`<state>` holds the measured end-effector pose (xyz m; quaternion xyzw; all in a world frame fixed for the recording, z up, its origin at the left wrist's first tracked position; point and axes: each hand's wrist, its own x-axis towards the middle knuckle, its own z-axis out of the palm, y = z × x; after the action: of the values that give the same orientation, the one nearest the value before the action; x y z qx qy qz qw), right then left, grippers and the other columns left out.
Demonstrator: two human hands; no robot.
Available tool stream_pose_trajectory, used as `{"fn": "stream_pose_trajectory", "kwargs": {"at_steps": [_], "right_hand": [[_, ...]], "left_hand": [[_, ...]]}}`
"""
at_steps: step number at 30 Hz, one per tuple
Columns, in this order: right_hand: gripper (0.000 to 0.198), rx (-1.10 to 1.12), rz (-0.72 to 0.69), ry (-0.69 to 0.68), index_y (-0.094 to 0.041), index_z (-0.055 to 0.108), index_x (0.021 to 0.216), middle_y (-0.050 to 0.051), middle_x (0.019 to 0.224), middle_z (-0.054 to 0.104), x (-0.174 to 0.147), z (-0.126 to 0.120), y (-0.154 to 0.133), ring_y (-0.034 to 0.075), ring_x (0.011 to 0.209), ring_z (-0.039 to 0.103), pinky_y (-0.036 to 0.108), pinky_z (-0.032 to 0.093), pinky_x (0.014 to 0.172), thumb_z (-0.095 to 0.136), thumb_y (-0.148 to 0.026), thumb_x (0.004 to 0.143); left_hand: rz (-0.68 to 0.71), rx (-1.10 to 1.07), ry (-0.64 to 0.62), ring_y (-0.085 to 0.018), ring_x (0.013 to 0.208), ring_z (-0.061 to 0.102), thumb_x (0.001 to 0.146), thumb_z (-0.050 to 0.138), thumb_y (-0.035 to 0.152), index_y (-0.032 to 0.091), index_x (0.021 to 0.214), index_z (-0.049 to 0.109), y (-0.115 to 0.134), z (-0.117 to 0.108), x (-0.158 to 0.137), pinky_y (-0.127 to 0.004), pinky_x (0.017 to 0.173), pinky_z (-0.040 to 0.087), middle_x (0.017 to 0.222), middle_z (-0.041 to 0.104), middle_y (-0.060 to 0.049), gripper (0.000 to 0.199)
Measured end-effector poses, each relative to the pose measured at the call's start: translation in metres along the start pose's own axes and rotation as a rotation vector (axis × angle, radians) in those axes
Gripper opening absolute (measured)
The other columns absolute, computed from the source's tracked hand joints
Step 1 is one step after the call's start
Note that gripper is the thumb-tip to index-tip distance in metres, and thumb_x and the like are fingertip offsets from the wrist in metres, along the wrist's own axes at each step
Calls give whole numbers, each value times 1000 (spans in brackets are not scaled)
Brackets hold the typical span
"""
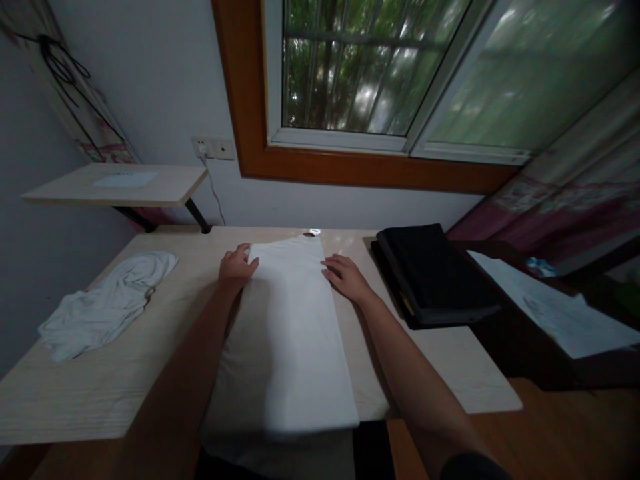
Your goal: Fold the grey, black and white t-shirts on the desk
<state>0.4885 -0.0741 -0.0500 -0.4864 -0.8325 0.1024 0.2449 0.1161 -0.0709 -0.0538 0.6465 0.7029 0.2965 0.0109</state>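
Note:
A white garment [300, 333], folded into a long flat strip, lies lengthwise on the pale wooden table [175, 347]. Its near end reaches the table's front edge, and cloth hangs down there. My left hand [239, 265] rests at the far left corner of the garment, thumb and fingers apart, the thumb lying on the cloth. On the opposite side, my right hand [346, 277] touches the right edge near the far end with fingers stretched out. Between the hands the cloth looks smooth; creases show along its left side, partly in shadow.
A crumpled white cloth [110, 303] lies at the left. Behind it stands a small raised shelf [175, 190] with a paper on it. Black folders [435, 273] are stacked at the right, beside paper sheets [555, 307] on a dark surface. A window [350, 140] is set in the wall.

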Motion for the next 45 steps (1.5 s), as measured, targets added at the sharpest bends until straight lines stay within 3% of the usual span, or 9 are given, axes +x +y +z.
{"fn": "stream_pose_trajectory", "kwargs": {"at_steps": [9,13,20,30,33,36,40,45], "right_hand": [[36,143,-54,57,-26,79,109,7,111,76,-1,-4,-1,25,113,65,43,44,108,53,-49,99],[40,159,-82,30,-27,79,114,7,119,75,0,-2,-7,25,120,63,43,43,110,50,-52,101],[42,7,-52,-71,-33,68,135,5,145,62,0,5,-14,29,140,49,57,29,120,51,-51,101],[44,192,-194,-42,-32,79,115,4,114,76,2,1,-31,24,115,64,42,44,107,46,-58,103],[46,203,-181,-62,-32,80,114,4,107,77,2,2,-33,23,108,66,42,45,106,46,-60,102],[44,163,-176,-62,-33,81,109,4,113,76,3,3,-33,23,110,65,42,44,106,48,-61,102],[38,100,-179,-40,-34,80,111,4,129,72,4,10,-31,25,120,61,44,42,109,50,-55,103],[34,97,-146,29,-32,79,116,5,123,75,7,23,-27,25,122,61,46,42,109,50,-46,105]], "left_hand": [[32,-28,-54,-26,90,64,82,61,37,23,134,57,-3,-3,0,-36,91,50,90,69,-3,54],[12,-29,-38,-27,92,64,83,58,31,21,133,56,-4,-3,1,-38,93,50,94,69,-5,50],[-96,36,86,-29,99,65,83,56,21,21,125,56,-8,0,2,-44,105,44,99,70,-8,42],[-126,32,90,-28,99,66,83,55,24,19,123,58,-15,-8,1,-46,108,42,100,70,-9,40],[-106,-38,51,-24,88,65,82,56,31,19,121,62,-24,-11,2,-42,104,45,89,67,-5,41],[-97,-154,-18,-21,78,62,82,57,38,21,118,66,-34,-17,2,-36,90,51,80,62,-1,41],[-101,-312,-112,-19,81,61,79,60,41,22,125,65,-43,-31,-2,-32,84,51,86,63,0,50],[-58,-421,-302,-19,83,59,79,64,48,21,134,63,-48,-53,-7,-31,80,48,90,62,0,61]]}}
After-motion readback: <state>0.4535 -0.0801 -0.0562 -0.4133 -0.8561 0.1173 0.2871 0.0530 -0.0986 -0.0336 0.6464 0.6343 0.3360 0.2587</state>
